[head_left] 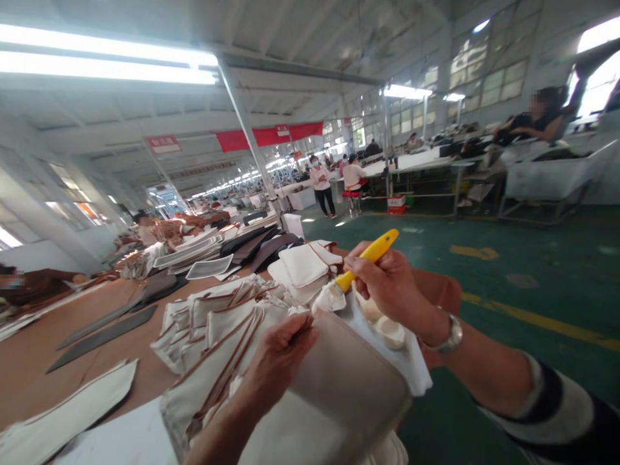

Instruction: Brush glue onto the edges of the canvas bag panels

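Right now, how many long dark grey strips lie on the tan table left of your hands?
2: the upper strip and the lower strip, both on the tan table; more may be hidden under the white stacks.

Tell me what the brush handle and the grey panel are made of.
The brush handle looks like glossy yellow plastic, going by its smooth shine and moulded shape. The grey panel seems to be matte leather or synthetic leather: it has an even, smooth surface and soft rounded corners, though the look cannot settle which.
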{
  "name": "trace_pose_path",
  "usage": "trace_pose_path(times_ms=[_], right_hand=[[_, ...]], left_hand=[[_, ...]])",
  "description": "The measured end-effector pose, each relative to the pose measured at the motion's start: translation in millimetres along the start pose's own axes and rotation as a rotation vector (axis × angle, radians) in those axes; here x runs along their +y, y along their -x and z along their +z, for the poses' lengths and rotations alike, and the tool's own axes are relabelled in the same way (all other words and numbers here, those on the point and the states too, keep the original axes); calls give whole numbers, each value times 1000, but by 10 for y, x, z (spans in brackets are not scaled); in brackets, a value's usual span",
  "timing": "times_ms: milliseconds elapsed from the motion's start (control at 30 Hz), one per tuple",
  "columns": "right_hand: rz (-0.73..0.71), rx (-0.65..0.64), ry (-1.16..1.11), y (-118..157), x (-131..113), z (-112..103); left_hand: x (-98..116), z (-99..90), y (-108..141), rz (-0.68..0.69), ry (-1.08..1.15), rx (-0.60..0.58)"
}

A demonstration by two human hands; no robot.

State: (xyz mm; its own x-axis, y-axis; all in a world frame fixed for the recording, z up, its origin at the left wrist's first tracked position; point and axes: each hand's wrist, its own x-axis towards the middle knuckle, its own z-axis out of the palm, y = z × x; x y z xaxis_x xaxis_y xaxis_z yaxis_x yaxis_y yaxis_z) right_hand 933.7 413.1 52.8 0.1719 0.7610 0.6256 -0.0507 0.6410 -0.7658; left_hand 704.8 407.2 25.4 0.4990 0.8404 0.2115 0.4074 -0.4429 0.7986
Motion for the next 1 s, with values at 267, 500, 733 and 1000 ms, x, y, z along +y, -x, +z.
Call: trace_pose_path(times_ms=[267,500,733,1000], right_hand=[[-85,-6,59,163,-83,-119],[-158,65,116,255,-158,-292],[-177,-208,279,464,-367,-311],[-209,-249,400,567,-518,-437]], left_hand=[[12,95,70,49,-109,-35],[-77,315,245,485,-779,159],[-39,354,351,809,-1047,272],[8,372,399,839,-1050,267]])
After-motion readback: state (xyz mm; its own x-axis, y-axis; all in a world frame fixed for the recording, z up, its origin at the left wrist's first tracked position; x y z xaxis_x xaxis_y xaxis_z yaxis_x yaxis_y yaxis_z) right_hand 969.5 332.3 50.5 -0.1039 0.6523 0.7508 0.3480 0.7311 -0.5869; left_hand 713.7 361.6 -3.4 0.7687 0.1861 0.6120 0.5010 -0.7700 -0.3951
